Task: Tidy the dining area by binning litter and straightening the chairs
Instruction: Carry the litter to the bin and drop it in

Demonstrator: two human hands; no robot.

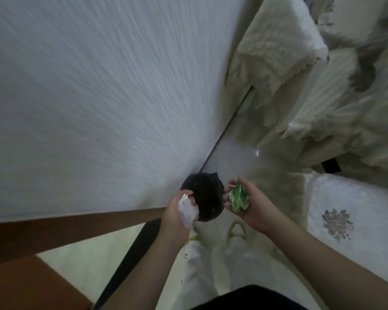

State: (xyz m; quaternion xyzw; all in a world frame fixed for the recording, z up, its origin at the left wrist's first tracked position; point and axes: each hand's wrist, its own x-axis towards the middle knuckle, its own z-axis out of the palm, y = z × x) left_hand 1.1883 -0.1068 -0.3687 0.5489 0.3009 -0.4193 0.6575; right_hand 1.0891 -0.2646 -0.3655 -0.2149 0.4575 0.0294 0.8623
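A small round bin (205,195) lined with a black bag stands on the floor by the white wall. My left hand (177,213) grips a crumpled white tissue (188,211) at the bin's left rim. At the right rim my right hand (249,202), palm up, holds a crumpled green and white wrapper (239,196) in its curled fingers. Both hands hover level with the bin's opening.
A textured white wall (87,97) fills the left. Brown wooden furniture (54,229) juts in at the lower left. Cream lace-edged cloths (278,52) hang at the right, above a white cloth with a grey flower print (336,222). My feet (235,231) stand just before the bin.
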